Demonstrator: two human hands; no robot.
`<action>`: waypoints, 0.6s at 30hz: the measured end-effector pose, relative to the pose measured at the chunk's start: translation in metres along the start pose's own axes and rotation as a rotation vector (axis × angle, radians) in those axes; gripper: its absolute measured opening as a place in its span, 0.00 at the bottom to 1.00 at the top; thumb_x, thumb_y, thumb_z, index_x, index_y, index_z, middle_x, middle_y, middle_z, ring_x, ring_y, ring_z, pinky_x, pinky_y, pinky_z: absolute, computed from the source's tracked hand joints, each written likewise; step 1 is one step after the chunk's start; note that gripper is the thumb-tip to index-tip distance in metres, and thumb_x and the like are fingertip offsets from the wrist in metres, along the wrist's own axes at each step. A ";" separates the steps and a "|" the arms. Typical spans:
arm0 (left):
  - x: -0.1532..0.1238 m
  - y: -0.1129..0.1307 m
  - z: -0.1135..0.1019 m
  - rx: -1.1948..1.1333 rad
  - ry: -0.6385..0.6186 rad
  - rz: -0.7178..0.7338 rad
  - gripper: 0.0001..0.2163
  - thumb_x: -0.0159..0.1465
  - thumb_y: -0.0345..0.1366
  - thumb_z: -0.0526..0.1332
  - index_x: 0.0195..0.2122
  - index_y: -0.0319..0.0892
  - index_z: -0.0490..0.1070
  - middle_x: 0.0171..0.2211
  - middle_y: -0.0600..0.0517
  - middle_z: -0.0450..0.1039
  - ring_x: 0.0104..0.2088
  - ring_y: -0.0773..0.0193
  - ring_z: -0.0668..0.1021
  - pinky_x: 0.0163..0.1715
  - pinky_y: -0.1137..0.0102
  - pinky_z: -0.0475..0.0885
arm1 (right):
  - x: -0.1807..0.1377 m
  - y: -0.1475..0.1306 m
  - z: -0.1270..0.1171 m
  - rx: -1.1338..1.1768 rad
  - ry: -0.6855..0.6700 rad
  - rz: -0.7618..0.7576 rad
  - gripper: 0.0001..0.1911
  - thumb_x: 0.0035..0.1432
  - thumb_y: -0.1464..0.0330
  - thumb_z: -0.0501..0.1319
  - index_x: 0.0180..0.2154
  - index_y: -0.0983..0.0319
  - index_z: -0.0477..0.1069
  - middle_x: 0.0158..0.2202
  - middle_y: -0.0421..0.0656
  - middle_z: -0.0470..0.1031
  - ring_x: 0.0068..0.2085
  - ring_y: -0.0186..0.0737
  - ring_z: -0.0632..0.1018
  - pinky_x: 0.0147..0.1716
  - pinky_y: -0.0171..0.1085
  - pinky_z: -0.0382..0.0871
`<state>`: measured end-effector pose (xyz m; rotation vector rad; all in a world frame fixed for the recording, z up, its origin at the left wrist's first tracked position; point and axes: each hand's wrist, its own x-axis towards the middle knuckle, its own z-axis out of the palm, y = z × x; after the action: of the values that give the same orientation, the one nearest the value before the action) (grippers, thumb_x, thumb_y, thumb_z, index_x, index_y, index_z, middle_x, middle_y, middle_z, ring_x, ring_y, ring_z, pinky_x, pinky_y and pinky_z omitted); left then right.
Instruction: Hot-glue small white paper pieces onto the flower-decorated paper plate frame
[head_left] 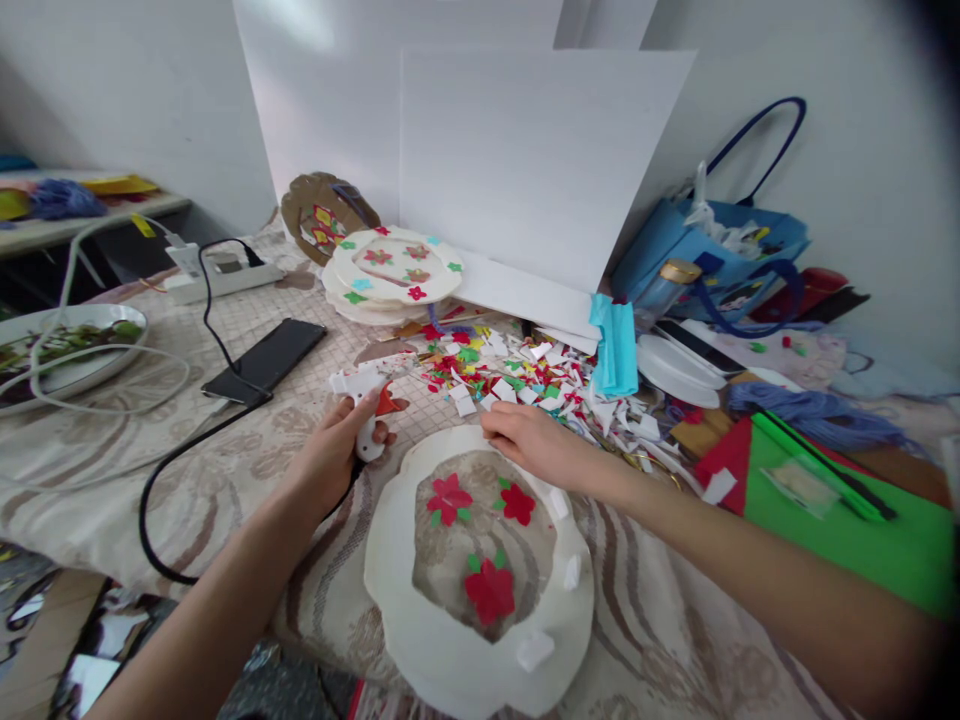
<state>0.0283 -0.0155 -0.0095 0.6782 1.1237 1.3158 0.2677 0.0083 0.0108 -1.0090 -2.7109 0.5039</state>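
Note:
My left hand (pixel 343 445) is closed around a white hot glue gun (pixel 367 437) with an orange trigger, just left of a scalloped white frame (pixel 401 640). Within the frame's clear window are several red paper flowers (pixel 490 590) with green leaves. Small white pieces (pixel 535 650) sit along the frame's right side. At its far rim, my right hand (pixel 536 440) has its fingers pressed together; whatever is between them is hidden.
Paper scraps (pixel 517 375) are heaped beyond the frame. Behind stand decorated frames (pixel 345 265) and white boards (pixel 525 150). A phone (pixel 266 358), cables and a power strip (pixel 225 283) lie left; a blue bag (pixel 720 250) and green sheet (pixel 847 540) are right.

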 end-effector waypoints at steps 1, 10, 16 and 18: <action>0.000 0.000 0.000 -0.006 -0.001 0.003 0.14 0.52 0.39 0.67 0.33 0.40 0.65 0.25 0.57 0.67 0.20 0.75 0.64 0.24 0.74 0.69 | 0.000 0.000 0.000 0.001 -0.003 0.003 0.11 0.58 0.83 0.51 0.28 0.63 0.63 0.31 0.41 0.65 0.34 0.36 0.66 0.34 0.34 0.58; 0.001 -0.001 -0.001 0.000 -0.015 -0.002 0.13 0.53 0.39 0.66 0.34 0.40 0.65 0.24 0.58 0.65 0.19 0.74 0.65 0.22 0.75 0.67 | 0.000 -0.002 -0.002 0.015 -0.017 0.015 0.11 0.59 0.83 0.51 0.29 0.64 0.63 0.32 0.42 0.66 0.35 0.36 0.67 0.35 0.34 0.59; 0.001 -0.001 -0.002 0.004 0.008 -0.015 0.13 0.53 0.39 0.67 0.33 0.41 0.64 0.20 0.59 0.62 0.19 0.73 0.66 0.23 0.75 0.68 | 0.000 -0.001 0.000 0.010 -0.005 0.005 0.11 0.59 0.83 0.52 0.29 0.64 0.64 0.32 0.42 0.66 0.35 0.36 0.67 0.35 0.34 0.58; 0.001 -0.001 -0.001 0.008 -0.007 -0.012 0.13 0.53 0.39 0.66 0.34 0.41 0.65 0.20 0.59 0.62 0.19 0.73 0.65 0.23 0.75 0.68 | -0.001 0.000 0.001 0.014 -0.002 -0.001 0.11 0.58 0.83 0.51 0.29 0.64 0.64 0.32 0.42 0.65 0.35 0.36 0.67 0.35 0.34 0.58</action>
<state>0.0274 -0.0152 -0.0107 0.6806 1.1266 1.2983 0.2682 0.0078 0.0102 -1.0044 -2.7053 0.5226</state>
